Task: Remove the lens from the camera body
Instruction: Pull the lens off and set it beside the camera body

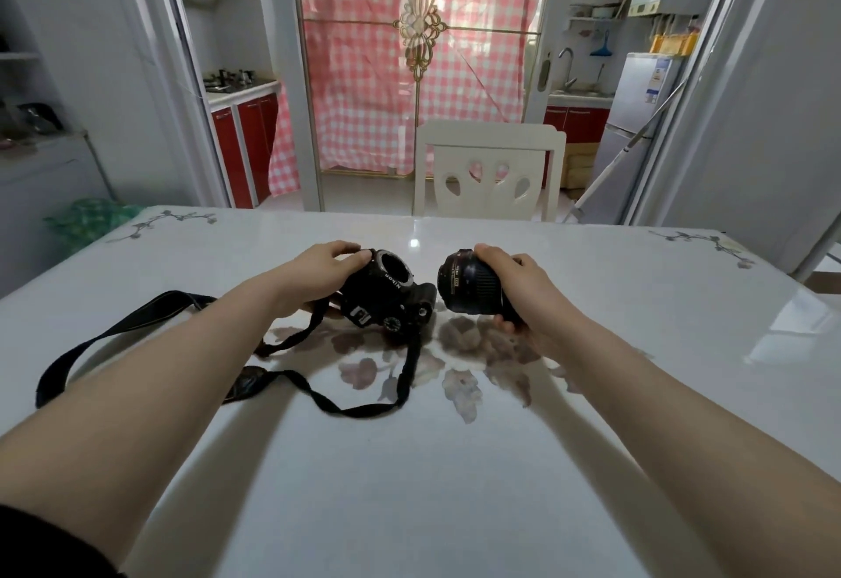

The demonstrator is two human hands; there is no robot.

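A black camera body point(387, 299) rests on the white table point(409, 486), its bare metal lens mount facing up and away from me. My left hand point(318, 270) grips the body's left side, fingers over the top by the mount. The black lens point(468, 284) is separate from the body, just to its right with a small gap between them. My right hand point(519, 286) is wrapped around the lens barrel, and the lens's end face points left toward the camera.
The camera's black neck strap point(291, 384) trails in loops over the table to the left and toward me. A white chair point(489, 172) stands at the table's far edge. Flower prints mark the tabletop under the camera.
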